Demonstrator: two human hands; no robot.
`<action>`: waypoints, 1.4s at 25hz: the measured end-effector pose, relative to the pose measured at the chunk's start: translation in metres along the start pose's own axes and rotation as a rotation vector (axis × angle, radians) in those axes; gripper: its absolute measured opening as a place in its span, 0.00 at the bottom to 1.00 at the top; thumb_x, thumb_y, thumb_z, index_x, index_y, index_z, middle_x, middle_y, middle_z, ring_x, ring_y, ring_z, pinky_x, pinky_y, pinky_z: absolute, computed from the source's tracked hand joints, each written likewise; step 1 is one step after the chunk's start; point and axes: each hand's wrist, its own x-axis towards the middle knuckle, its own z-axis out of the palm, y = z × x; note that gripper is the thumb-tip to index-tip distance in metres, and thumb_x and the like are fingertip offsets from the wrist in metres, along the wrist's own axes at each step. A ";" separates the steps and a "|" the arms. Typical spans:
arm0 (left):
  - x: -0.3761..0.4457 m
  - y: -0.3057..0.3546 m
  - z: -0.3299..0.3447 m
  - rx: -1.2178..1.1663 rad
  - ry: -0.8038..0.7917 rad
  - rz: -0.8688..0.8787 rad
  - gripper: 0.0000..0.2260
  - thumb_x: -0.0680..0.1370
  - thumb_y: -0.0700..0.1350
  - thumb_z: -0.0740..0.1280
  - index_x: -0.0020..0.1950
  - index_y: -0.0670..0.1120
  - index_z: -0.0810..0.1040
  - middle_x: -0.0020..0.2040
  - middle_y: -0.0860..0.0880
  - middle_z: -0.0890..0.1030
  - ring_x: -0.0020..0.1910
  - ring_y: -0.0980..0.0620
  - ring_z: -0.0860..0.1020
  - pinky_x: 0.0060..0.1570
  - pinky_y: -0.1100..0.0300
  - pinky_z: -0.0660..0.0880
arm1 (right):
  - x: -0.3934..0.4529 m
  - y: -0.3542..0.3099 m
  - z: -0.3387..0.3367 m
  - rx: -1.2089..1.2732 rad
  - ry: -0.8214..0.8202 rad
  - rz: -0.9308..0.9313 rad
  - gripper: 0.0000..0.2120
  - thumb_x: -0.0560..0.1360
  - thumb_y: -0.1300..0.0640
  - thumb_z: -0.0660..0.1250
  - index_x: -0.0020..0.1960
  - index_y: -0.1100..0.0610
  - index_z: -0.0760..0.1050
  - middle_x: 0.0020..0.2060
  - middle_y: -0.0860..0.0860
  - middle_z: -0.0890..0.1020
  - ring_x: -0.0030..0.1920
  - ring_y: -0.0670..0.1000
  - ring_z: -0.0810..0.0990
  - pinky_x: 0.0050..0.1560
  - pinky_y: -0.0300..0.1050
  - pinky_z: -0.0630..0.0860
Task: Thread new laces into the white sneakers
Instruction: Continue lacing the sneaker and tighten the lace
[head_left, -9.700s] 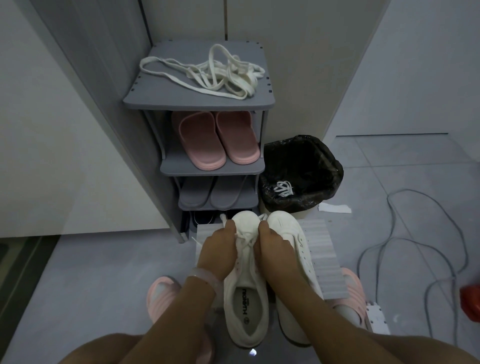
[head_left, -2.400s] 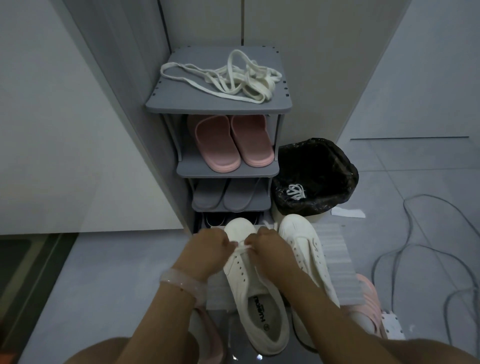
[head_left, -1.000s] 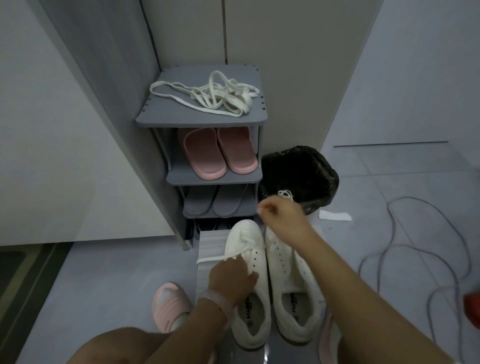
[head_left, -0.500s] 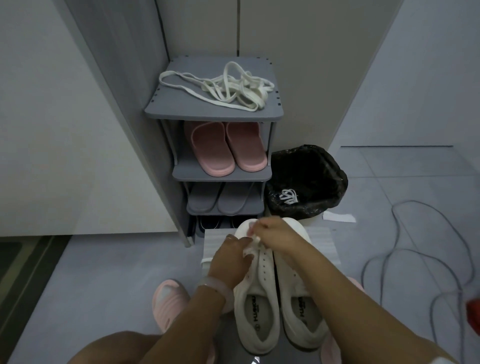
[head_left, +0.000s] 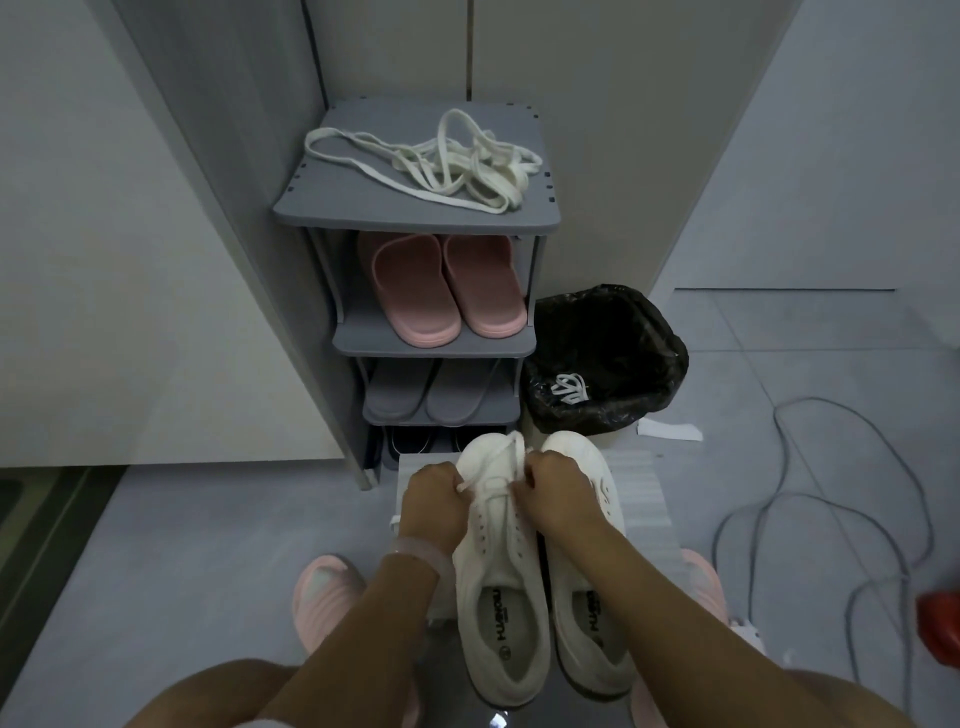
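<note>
- A lace (head_left: 496, 480) is being threaded through the front holes of the left sneaker (head_left: 501, 587), set beside its pair on the floor.
- Its ends are pinched by the curled left hand (head_left: 435, 501) and right hand (head_left: 553, 493).
- Next, each end probably needs crossing into the opposite hole.

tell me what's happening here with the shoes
A person is lacing the left white sneaker of a pair standing on the floor in front of a grey shoe rack. The left hand and right hand each pinch an end of the lace near the toe; only the lowest eyelets look threaded. The right sneaker appears to have no lace. A tangle of spare laces lies on the rack's top shelf, and a small bundle sits in the black-lined bin.
</note>
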 end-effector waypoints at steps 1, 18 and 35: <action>-0.002 0.003 -0.001 0.040 0.004 0.019 0.07 0.78 0.39 0.61 0.45 0.36 0.75 0.46 0.41 0.79 0.47 0.46 0.76 0.42 0.61 0.69 | -0.001 0.000 0.001 -0.025 0.050 -0.027 0.11 0.78 0.58 0.59 0.55 0.63 0.73 0.52 0.58 0.78 0.53 0.56 0.77 0.41 0.40 0.63; -0.003 -0.008 -0.039 -0.096 0.273 -0.096 0.14 0.79 0.38 0.57 0.33 0.42 0.64 0.38 0.42 0.75 0.43 0.42 0.76 0.38 0.57 0.65 | 0.010 0.028 -0.022 0.548 0.524 0.374 0.11 0.80 0.57 0.52 0.44 0.59 0.70 0.42 0.61 0.79 0.43 0.62 0.80 0.47 0.57 0.78; -0.001 0.033 0.016 0.191 -0.238 0.113 0.20 0.79 0.56 0.57 0.57 0.40 0.74 0.56 0.43 0.77 0.57 0.44 0.75 0.47 0.59 0.66 | 0.003 0.022 -0.009 0.322 0.046 -0.003 0.21 0.74 0.67 0.61 0.67 0.61 0.68 0.66 0.57 0.71 0.66 0.53 0.69 0.60 0.34 0.62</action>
